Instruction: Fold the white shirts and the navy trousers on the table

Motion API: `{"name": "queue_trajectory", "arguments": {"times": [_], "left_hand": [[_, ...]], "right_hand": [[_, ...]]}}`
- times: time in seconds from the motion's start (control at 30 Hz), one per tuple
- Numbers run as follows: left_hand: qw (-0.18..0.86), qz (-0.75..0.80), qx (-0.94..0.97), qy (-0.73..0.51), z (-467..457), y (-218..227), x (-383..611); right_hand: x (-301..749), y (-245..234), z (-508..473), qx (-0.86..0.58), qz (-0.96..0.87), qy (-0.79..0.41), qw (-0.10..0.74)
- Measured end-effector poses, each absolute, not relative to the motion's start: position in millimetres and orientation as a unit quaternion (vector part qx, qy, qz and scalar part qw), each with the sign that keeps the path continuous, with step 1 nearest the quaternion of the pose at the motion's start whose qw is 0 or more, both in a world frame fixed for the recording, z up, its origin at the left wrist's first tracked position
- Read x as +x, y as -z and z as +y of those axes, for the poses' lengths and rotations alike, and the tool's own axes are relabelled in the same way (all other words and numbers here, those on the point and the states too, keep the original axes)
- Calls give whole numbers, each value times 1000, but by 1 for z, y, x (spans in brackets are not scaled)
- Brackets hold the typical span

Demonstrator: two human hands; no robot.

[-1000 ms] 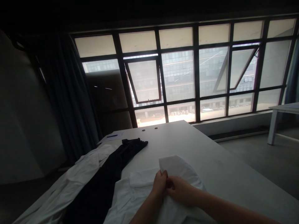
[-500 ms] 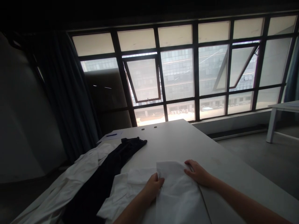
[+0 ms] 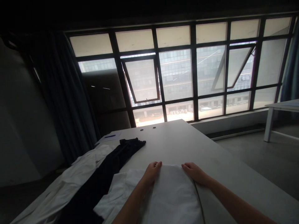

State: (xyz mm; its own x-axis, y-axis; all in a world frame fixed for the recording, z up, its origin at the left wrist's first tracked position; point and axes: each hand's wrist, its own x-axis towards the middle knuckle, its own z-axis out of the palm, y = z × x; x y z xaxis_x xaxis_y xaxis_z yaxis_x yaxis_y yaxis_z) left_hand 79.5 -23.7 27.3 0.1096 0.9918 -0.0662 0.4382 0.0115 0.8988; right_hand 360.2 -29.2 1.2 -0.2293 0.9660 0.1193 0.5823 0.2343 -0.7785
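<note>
Head view: your open left hand [image 3: 152, 173] and open right hand [image 3: 194, 173] lie flat on the far edge of a folded white cotton cloth [image 3: 173, 196], at six o'clock on the white table [image 3: 177, 140].

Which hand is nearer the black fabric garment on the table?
Left: the left hand rests on the white cloth, right of the black fabric garment; the right hand lies farther right.

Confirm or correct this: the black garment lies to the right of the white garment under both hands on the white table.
Wrong side: the head view shows the black garment to the left, not the right, of the white garment under the left hand and right hand, on the white table.
</note>
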Motion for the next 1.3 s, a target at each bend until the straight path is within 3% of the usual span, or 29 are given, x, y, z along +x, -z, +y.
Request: {"name": "queue_trajectory", "arguments": {"times": [0.4,0.77,1.3], "left_hand": [[233,604,703,-294,-37,-7,93],[176,637,719,-217,-39,-14,100],[144,672,696,-209,-48,-19,104]], "right_hand": [[380,-3,-29,-573,-751,-243,221],[375,-2,-37,-610,-754,-178,165],[386,-3,-34,-606,-763,-152,168]]}}
